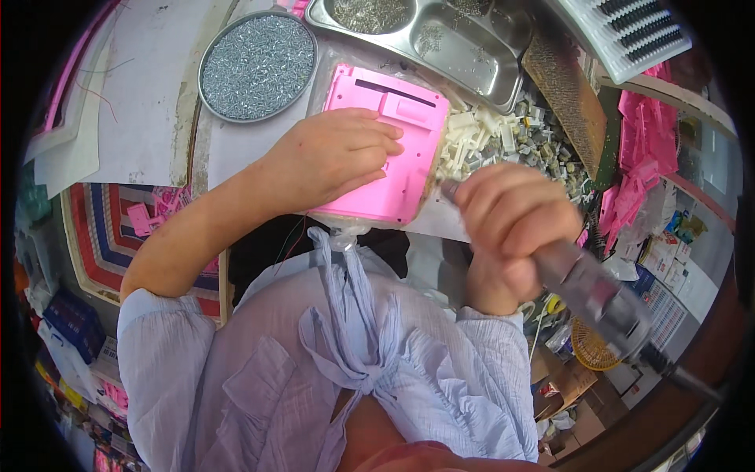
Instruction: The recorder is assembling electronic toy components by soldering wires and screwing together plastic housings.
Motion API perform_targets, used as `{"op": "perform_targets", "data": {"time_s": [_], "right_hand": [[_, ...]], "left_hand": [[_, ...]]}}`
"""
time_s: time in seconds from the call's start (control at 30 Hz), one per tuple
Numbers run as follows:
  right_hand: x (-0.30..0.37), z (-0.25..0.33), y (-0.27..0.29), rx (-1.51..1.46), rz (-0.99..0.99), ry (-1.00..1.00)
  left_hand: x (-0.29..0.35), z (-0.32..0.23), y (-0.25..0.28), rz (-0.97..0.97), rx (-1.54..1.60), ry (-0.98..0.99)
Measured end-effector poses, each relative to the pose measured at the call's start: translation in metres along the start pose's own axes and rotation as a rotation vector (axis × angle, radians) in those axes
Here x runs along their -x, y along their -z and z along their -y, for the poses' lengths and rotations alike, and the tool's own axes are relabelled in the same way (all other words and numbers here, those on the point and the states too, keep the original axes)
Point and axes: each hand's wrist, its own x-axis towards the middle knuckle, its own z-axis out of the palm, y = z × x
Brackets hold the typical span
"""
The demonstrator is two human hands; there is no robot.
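Observation:
A pink plastic housing panel (409, 173) lies at the table's near edge, with a dark slot along its far side and small holes around its border. Across its left part rests my left hand (346, 153), palm down with the fingers laid over the surface. My right hand (515, 220) is wrapped around a grey electric screwdriver (590, 291), just to the right of the panel. The tool's tip points toward the panel but stands apart from it, and its cord trails off to the lower right. Motion slightly blurs that hand.
A round tray of silver screws (258, 67) stands at the far left. Behind the panel is a divided steel tray (464, 59) with small metal parts. White plastic pieces (480, 138) lie heaped to the right, near pink parts (645, 134) and a white tray of black pieces (629, 35).

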Motion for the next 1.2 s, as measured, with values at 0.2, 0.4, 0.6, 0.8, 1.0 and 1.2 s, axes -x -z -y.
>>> {"op": "perform_targets", "data": {"time_s": [0.2,0.4,0.6,0.8,1.0,1.2], "right_hand": [[-0.010,-0.017,-0.001,0.133,-0.084,-0.029],[-0.027,-0.013,0.024,-0.059,0.042,0.057],[-0.029,-0.007,0.024,-0.141,0.083,-0.027],[-0.016,-0.021,0.008,-0.045,-0.002,-0.041],[-0.023,-0.025,0.012,-0.036,0.249,-0.071],[-0.061,-0.018,0.054,-0.271,0.049,0.050]], "left_hand": [[0.000,0.001,-0.001,0.012,0.031,0.001],[-0.004,-0.001,0.004,0.012,0.019,0.022],[0.001,0.000,0.000,0.018,0.057,0.026],[0.000,0.000,-0.001,0.003,0.064,0.048],[0.000,0.000,-0.001,0.010,0.066,0.050],[-0.003,-0.002,0.003,0.029,0.065,0.041]]}}
